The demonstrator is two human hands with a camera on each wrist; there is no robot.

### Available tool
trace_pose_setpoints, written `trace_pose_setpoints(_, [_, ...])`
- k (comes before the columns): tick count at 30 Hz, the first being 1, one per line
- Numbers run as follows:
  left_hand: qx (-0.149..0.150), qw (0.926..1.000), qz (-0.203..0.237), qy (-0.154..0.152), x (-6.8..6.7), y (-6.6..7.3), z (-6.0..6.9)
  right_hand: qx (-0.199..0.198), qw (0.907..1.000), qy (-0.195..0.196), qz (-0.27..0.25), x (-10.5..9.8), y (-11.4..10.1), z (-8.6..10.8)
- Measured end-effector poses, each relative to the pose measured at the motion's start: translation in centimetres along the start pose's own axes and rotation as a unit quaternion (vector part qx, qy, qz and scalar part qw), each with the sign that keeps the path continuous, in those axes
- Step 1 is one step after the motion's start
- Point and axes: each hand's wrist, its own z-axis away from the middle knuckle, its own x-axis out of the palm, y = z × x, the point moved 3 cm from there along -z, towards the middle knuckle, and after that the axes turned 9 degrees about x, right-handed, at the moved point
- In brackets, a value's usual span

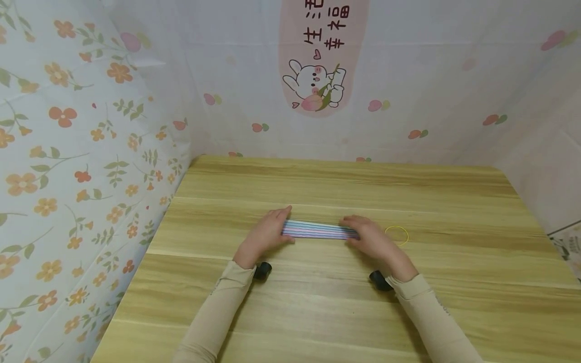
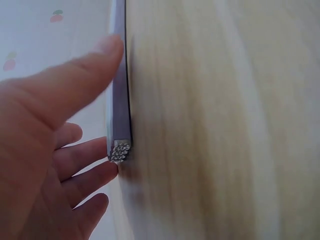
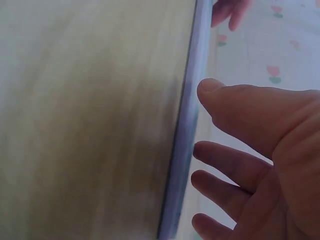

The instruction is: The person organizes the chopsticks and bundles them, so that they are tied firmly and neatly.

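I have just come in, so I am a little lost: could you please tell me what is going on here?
A person is handling a bundle of thin pastel sticks at the wooden table. The left hand holds one end between thumb and fingers. The right hand is at the other end; whether it grips or only touches the sticks is unclear. A thin yellow loop lies on the table beside the right hand, not around the bundle.
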Motion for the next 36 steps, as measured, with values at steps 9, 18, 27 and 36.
trace_pose_setpoints(9, [0.003,0.9994,-0.035,0.006,0.1,0.02,-0.37,0.001,0.9998,0.019,0.006,0.5,-0.14,-0.16])
trace_pose_setpoints(18, [0.019,0.9983,-0.051,0.022,0.0,0.16,-0.43,-0.003,0.998,0.052,0.037,0.76,-0.12,-0.38])
trace_pose_setpoints(27, [0.046,0.9951,-0.082,0.031,0.18,0.7,-0.83,0.011,0.9967,0.066,0.045,0.66,0.18,0.02])
trace_pose_setpoints(36, [0.055,0.9952,-0.068,0.043,0.17,0.69,-0.27,0.004,0.9966,0.073,0.04,0.81,-0.06,0.01])
